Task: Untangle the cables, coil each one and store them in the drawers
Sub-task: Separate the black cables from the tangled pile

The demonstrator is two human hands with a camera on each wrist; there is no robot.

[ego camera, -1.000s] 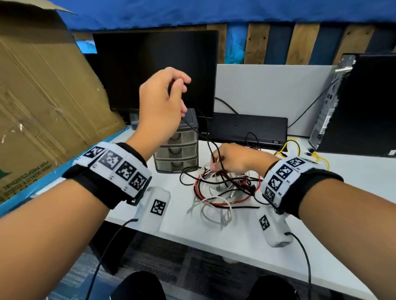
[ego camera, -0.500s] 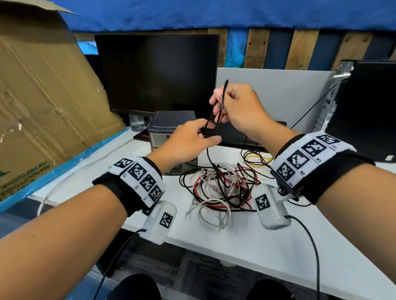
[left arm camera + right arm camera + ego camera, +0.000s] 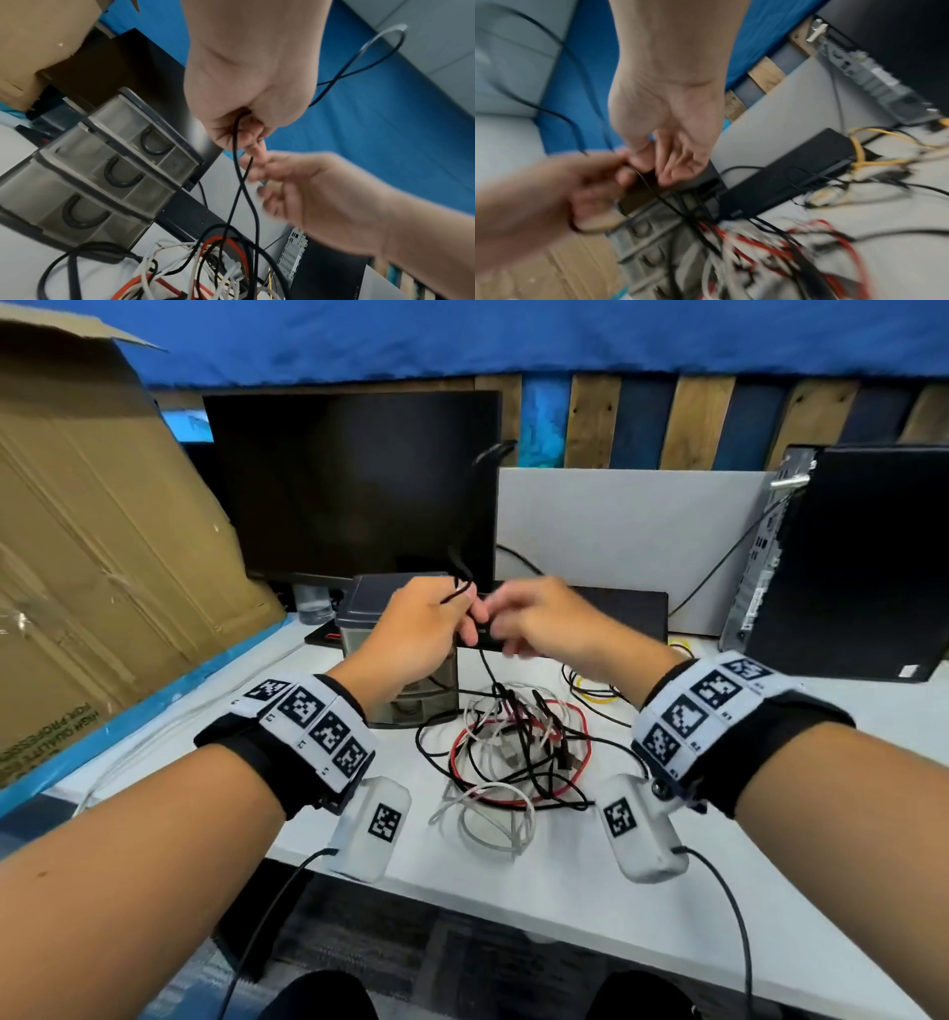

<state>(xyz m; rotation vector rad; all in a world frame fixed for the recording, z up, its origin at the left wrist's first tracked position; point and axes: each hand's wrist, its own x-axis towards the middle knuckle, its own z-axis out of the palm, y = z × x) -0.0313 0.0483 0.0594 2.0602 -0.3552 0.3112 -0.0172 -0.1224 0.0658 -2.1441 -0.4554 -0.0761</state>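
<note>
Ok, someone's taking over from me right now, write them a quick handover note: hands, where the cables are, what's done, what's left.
Left hand: grips a thin black cable in its fist, raised above the desk; a loop sticks out past the hand, and two strands run down into the pile.
Right hand: close beside the left, fingers loosely curled at the cable; too blurred to tell whether it holds it.
Cable pile: black, white and red cables tangled on the desk by the drawer unit.
Done: nothing coiled that I can see; all three drawers closed.
Left: free the black cable, coil it, store it, then the rest.
</note>
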